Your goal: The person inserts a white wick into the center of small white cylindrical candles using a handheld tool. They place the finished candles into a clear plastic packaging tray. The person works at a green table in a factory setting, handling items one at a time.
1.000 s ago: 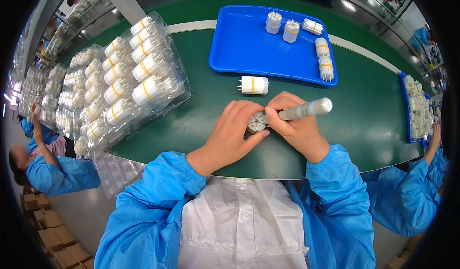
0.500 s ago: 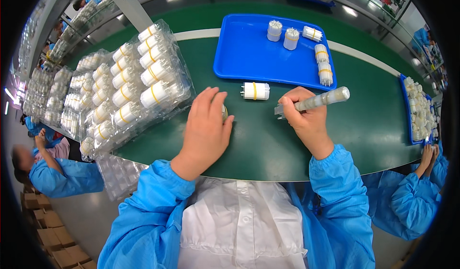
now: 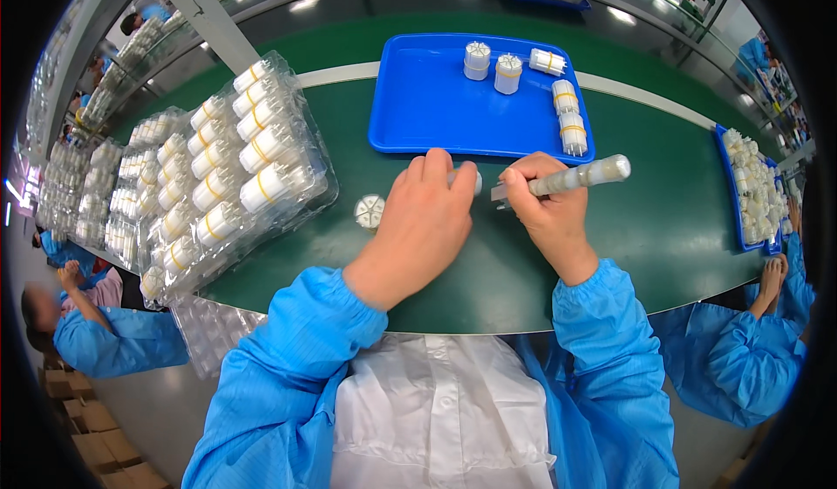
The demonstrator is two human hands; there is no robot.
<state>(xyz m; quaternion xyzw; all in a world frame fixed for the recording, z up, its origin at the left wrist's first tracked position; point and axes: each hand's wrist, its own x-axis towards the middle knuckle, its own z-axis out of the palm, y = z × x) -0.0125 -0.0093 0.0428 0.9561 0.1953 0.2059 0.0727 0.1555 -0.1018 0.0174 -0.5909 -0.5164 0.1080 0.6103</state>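
Observation:
My left hand (image 3: 423,223) is closed over a white cylindrical part (image 3: 477,181); only its right end shows beyond my fingers. Just left of that hand, another white cylinder (image 3: 369,211) stands upright, with a segmented top. My right hand (image 3: 551,214) grips a thick pen-shaped tool (image 3: 582,176) with a pale, wrapped-looking handle. Its flat tip points left, close to the part under my left hand. Beyond my hands lies a blue tray (image 3: 418,97) holding several white cylinders (image 3: 508,74), some upright and some lying, several with yellow bands.
Clear plastic trays (image 3: 318,171) full of yellow-banded white cylinders stand stacked at the left. Another blue tray (image 3: 731,193) of white parts sits at the far right. A metal post (image 3: 205,14) rises at the back left. Co-workers in blue sleeves (image 3: 131,341) sit on both sides.
My left hand has moved right, leaving the upright cylinder uncovered, and now covers the banded cylinder that lay before the tray. My right hand still holds the tool in nearly the same place.

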